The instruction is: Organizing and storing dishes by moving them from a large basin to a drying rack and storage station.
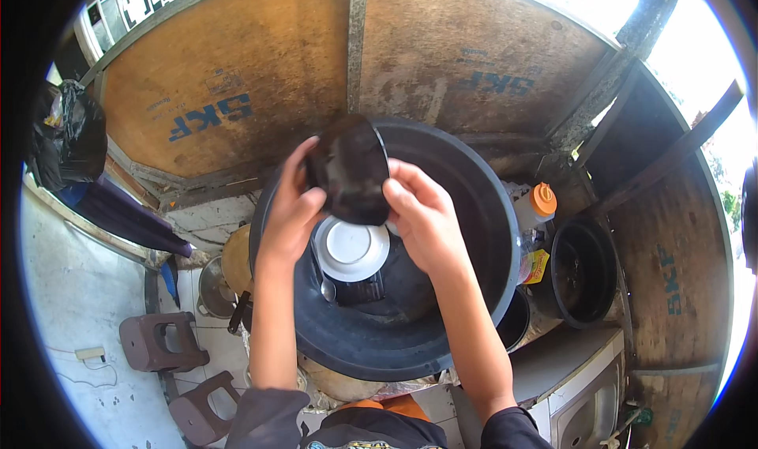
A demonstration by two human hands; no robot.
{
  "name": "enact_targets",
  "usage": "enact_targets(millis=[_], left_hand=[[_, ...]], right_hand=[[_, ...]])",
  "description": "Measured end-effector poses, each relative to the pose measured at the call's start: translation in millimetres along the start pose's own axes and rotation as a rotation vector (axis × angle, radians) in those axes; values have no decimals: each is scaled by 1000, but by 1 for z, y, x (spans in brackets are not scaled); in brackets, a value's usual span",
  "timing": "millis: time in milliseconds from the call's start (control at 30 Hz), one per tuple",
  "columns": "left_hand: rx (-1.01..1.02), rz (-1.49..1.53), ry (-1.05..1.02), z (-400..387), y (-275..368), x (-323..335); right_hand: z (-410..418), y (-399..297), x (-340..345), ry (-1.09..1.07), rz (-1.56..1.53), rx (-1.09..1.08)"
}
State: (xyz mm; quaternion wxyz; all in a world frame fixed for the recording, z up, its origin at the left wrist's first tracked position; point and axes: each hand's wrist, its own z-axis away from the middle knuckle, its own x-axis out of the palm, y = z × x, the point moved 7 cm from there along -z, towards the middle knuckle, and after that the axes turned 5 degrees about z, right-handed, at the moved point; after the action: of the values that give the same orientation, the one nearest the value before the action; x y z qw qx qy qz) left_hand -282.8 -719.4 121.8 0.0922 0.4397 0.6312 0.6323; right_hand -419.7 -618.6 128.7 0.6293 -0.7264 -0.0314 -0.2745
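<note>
Between my two hands a dark bowl point(349, 170) is held up on its side, its thin rim turned to the right. My left hand point(295, 206) grips its left side with the thumb underneath. The fingers and thumb of my right hand point(420, 206) pinch the rim. Below lies a large black plastic tub point(474, 241). On its floor a white dish point(352, 250) rests upside down, partly covered by the bowl. A metal spoon point(327, 289) lies to its left, beside a dark flat object point(361, 292) that I cannot identify.
Right of the tub stand an orange-capped bottle point(542, 200), a yellow packet point(535, 266) and a black bucket point(583, 271). A sink point(586, 413) is at lower right. Brown plastic stools point(157, 342) and a metal pot point(216, 289) stand left. Plywood panels point(237, 82) enclose the far side.
</note>
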Motion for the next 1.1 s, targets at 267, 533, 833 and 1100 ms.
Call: enact_targets(millis=[267, 533, 833, 1100], left_hand=[[46, 662, 200, 125, -22, -67], [314, 731, 392, 216, 33, -137], [350, 704, 519, 249, 50, -150], [301, 862, 532, 257, 22, -167]], right_hand=[[42, 45, 26, -193, -154, 270], [10, 216, -165, 502, 556, 725], [-2, 279, -142, 470, 551, 794], [-18, 248, -94, 502, 514, 661]])
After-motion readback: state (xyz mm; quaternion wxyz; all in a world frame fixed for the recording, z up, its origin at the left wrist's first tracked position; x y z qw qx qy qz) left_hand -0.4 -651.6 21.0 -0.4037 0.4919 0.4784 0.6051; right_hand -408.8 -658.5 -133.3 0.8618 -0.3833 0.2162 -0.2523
